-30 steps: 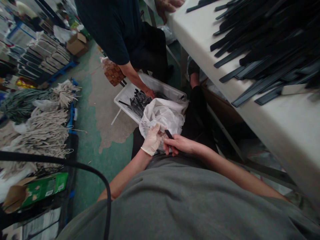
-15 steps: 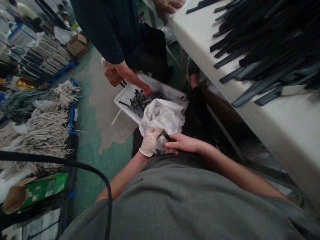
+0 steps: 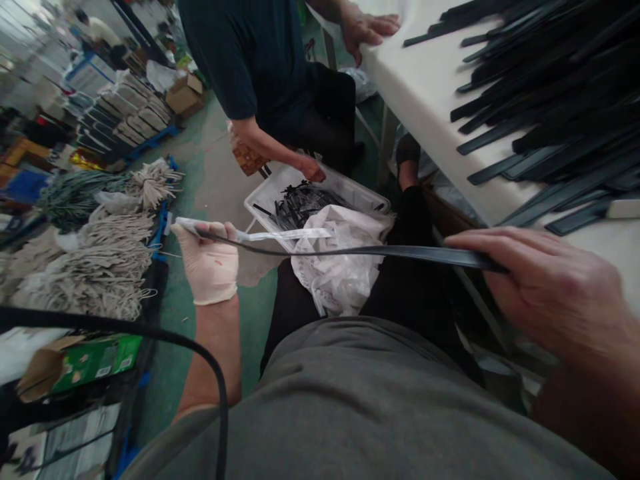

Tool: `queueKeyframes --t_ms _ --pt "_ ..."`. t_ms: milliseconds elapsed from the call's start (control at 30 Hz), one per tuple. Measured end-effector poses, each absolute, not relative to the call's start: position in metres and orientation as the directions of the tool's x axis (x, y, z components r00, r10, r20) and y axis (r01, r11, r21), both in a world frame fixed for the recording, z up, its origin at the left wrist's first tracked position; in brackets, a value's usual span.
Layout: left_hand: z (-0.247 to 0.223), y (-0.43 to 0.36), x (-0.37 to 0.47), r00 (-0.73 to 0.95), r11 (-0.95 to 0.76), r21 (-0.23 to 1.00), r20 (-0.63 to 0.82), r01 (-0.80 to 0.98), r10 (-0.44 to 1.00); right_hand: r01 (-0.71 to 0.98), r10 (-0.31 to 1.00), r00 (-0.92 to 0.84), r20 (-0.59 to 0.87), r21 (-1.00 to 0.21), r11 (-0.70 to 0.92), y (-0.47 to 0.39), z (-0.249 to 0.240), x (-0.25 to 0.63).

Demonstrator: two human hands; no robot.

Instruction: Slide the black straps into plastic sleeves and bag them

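Note:
A long black strap (image 3: 370,251) stretches across in front of me, held at both ends. My left hand (image 3: 209,263), in a pale thin glove, is closed on its left end. A white strip (image 3: 285,235) also runs from those fingers toward the white plastic bag (image 3: 345,267) on my lap. My right hand (image 3: 555,287), bare, is closed round the strap's wider right end beside the table edge. The bag lies beneath the strap, its mouth open, with crumpled white material in it.
A co-worker's hand (image 3: 313,168) is over a white crate (image 3: 257,200) of black pieces; the other hand (image 3: 370,30) rests on the table (image 3: 425,73). Black straps (image 3: 540,100) cover the table's right side. Bundled cords (image 3: 115,257) and a cardboard box (image 3: 185,95) stand left.
My hands have moved far apart from over the bag, left hand leftward and right hand rightward. The black strap is now drawn out between them, and the white strip shows at the left hand.

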State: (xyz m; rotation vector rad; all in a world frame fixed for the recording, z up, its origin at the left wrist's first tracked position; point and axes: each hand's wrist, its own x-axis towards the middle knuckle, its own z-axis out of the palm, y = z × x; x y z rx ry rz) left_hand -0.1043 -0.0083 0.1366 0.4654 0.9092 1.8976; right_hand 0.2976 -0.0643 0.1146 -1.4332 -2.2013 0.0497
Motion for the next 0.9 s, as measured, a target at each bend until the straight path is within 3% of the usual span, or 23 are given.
queueKeyframes --t_ms 67,133,200,333,467,667,833,900 --pt "0.128 -0.011 -0.094 -0.476 -0.194 0.798 -0.128 -0.57 0.87 0.752 0.892 -0.434 0.123 -0.495 0.435 -0.065 0.096 0.295" --pt "0.108 -0.017 -0.077 -0.464 -0.082 0.841 -0.212 -0.536 0.86 0.682 0.844 -0.521 -0.131 -0.658 0.319 -0.063 0.07 0.281" --pt "0.085 -0.024 -0.059 -0.439 0.015 0.864 -0.271 -0.503 0.857 0.626 0.794 -0.56 -0.238 -0.748 0.218 -0.064 0.046 0.257" --pt "0.055 -0.037 -0.04 -0.394 0.097 0.871 -0.315 -0.482 0.864 0.507 0.737 -0.621 -0.269 -0.854 0.116 -0.071 0.032 0.204" --pt "0.047 -0.052 -0.038 -0.358 0.139 0.86 -0.345 -0.491 0.867 0.505 0.678 -0.661 -0.322 -0.859 0.085 -0.072 0.053 0.177" --pt "0.046 -0.079 -0.038 -0.252 0.274 0.788 -0.47 -0.552 0.846 0.451 0.594 -0.765 -0.25 -0.866 0.215 -0.059 0.08 0.154" --pt "0.073 -0.091 -0.05 -0.361 0.034 0.897 -0.212 -0.442 0.908 0.434 0.61 -0.76 -0.224 -0.874 0.22 -0.057 0.091 0.144" --pt "0.08 -0.096 -0.051 -0.322 0.047 0.919 -0.185 -0.392 0.928 0.446 0.618 -0.76 -0.201 -0.853 0.271 -0.055 0.094 0.137"
